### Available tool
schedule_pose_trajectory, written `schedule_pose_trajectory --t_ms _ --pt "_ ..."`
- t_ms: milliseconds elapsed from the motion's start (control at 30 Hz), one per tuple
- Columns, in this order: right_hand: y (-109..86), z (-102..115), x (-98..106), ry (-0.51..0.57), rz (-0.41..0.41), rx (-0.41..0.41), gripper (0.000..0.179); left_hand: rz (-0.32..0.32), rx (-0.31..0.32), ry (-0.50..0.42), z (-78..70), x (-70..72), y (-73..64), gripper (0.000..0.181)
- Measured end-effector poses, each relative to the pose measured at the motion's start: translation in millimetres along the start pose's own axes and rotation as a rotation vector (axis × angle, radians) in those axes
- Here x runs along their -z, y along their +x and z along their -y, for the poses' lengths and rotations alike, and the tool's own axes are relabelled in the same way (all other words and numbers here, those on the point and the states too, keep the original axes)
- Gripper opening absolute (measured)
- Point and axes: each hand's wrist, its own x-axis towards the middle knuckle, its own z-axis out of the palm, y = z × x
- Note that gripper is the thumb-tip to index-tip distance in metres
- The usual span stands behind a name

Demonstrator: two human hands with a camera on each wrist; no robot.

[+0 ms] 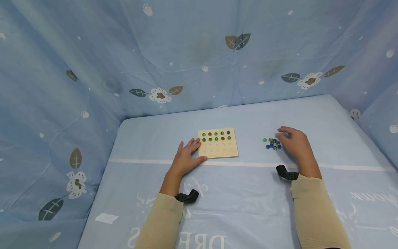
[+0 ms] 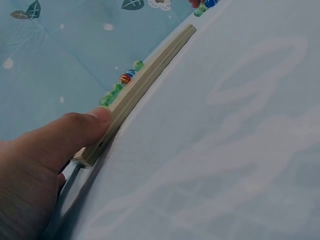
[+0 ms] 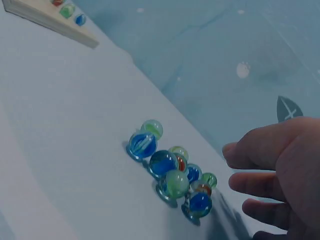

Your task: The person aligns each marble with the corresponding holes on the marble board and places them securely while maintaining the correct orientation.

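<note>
Left of centre in the head view, the left hand (image 1: 185,157) rests with fingers spread against the left edge of a pale board (image 1: 214,148), thumb at its lower left corner, probably to keep it from sliding. The board lies flat near the middle of the frame on the bench (image 1: 248,193); seated marbles (image 1: 216,133) fill its two upper rows, while the shallow hollows (image 1: 217,150) below are bare, presumably shaped to stop rolling. Further right, loose marbles (image 1: 271,145) sit bunched together, likely for easy reach by the right hand (image 1: 295,142), whose fingers are loosely bent and parted just beside them, with nothing visible between. In the left wrist view the left hand's other fingers are mostly hidden behind its thumb, and the board appears nearly edge-on, concealing its hollows. The right wrist view cuts the board off at upper left, and overlapping loose marbles are hard to count.
</note>
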Motion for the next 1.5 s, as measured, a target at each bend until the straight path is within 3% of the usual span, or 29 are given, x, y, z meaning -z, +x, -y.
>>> schedule_pose_trajectory --t_ms 433,1500 --pt "5.5 -22.5 -4.2 0.14 -0.028 -0.007 0.042 -0.035 -0.001 -0.016 1.5 -2.1 -0.3 0.077" --pt "10.2 -24.8 -11.8 0.067 -0.027 0.06 0.037 -0.026 0.024 0.001 1.0 -3.1 0.6 0.076"
